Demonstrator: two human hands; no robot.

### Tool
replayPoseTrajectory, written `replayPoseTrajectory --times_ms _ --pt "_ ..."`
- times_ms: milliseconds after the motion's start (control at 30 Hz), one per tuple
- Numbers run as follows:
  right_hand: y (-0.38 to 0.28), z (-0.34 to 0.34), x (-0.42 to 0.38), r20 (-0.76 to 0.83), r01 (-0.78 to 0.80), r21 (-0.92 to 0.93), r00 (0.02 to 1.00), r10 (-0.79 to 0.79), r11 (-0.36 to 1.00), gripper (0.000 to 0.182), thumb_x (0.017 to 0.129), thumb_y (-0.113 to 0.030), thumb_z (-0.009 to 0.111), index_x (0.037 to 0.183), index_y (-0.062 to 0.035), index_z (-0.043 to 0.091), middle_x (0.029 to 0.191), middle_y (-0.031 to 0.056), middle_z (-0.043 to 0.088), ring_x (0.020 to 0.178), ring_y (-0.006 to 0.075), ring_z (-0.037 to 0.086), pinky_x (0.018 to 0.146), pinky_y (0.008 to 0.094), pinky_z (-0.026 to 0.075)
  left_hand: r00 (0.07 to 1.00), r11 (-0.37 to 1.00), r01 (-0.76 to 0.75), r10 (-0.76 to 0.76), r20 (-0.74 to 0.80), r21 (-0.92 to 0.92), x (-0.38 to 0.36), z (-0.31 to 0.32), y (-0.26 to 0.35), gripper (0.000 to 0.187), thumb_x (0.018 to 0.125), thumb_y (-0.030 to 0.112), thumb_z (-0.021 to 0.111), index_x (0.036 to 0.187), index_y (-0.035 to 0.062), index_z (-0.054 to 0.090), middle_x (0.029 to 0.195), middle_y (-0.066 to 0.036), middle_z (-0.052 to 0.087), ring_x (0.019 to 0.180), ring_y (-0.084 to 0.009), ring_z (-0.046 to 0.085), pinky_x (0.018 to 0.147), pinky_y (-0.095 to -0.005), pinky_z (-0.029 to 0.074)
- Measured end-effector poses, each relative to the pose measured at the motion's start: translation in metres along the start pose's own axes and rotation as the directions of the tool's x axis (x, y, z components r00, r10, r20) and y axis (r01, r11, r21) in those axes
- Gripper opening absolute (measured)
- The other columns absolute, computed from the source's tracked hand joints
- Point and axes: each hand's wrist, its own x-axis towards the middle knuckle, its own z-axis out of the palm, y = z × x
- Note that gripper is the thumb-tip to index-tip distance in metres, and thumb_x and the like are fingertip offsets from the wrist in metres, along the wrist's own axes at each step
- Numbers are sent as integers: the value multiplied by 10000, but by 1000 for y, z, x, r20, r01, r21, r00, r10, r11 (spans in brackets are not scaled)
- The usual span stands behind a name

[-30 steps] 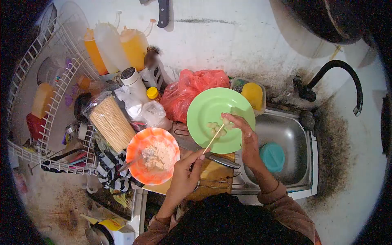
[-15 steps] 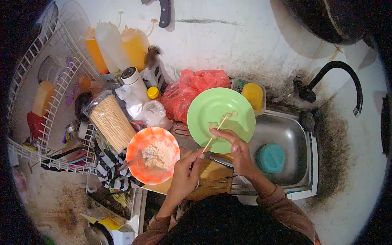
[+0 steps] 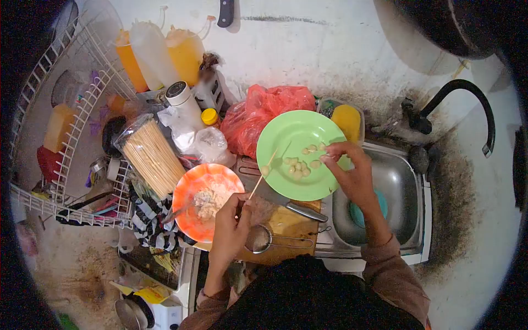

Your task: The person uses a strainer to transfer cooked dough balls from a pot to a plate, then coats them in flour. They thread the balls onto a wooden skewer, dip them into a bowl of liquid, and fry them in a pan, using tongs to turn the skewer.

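"What sort of place is this?"

"A kitchen: there's a metal sink (image 3: 394,181) with a curved black faucet (image 3: 460,85) beside it."

"Anything else that shows it?"

"Yes, a white wire dish rack (image 3: 65,159), a small strainer (image 3: 258,240) and a knife handle (image 3: 226,13) against the wall."

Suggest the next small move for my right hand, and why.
Probably pinch one pale piece with the right hand and bring it to the skewer tip. The left hand holds the skewer, its tip bare above what looks like one piece partway along, and more pale pieces lie on the green plate.
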Motion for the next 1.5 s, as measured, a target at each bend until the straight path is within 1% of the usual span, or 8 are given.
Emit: replayPoseTrajectory --times_ms 100,300,400,600,900,1000,1100,1500 --pt "6 1 13 148 179 -236 978 -147 955 114 788 -95 588 898 -83 616 798 54 618 707 237 581 693 352 449 994 981 -104 109 -21 162 0 -8 -2 141 821 39 534 954 -1 560 695 -71 522 534 -139 490 502 -280 406" --pt "7 2 12 220 150 -332 972 -78 931 141 773 -43 604 912 -64 593 877 69 615 752 222 555 736 307 427 970 859 -236 237 56 455 12 -30 19 85 779 58 578 854 27 603 736 -121 559 565 -258 558 528 -339 443" --pt "26 5 12 34 190 -297 982 -188 936 112 788 -103 584 897 -83 603 856 92 606 845 273 562 756 375 436 968 815 -250 227 110 522 19 -33 25 69 766 105 597 800 45 598 687 -115 583 611 -281 590 539 -367 455" --pt "31 -7 12 -65 12 -348 997 -37 937 154 768 -89 599 922 -89 584 849 120 544 818 296 532 733 399 422 971 768 -232 216 100 596 29 -34 43 83 768 124 578 779 43 563 680 -129 594 611 -291 591 524 -384 453" --pt "48 0 9 -137 95 -359 979 -153 928 177 718 -37 636 887 -64 589 871 98 501 832 251 498 758 341 389 919 698 -393 325 224 599 60 -5 60 102 787 136 550 820 40 562 712 -148 595 641 -324 582 558 -414 466" --pt "50 2 7 -147 56 -313 983 -106 948 177 713 -37 637 881 -63 587 857 98 501 837 256 498 765 348 386 952 714 -302 194 235 632 62 3 68 128 765 117 580 861 35 597 790 -133 623 742 -289 607 654 -363 472" --pt "52 3 7 -149 97 -350 976 -158 932 166 716 -42 634 875 -57 588 848 101 501 841 261 499 763 354 389 908 654 -412 355 224 635 65 5 60 120 782 144 560 803 26 562 712 -149 596 637 -313 588 539 -401 471" --pt "51 2 5 -125 40 -294 989 -80 955 179 727 -81 617 902 -67 581 874 128 469 892 304 477 803 394 380 916 590 -389 326 232 708 64 6 63 118 779 154 562 782 36 559 680 -140 591 600 -301 589 512 -393 468"
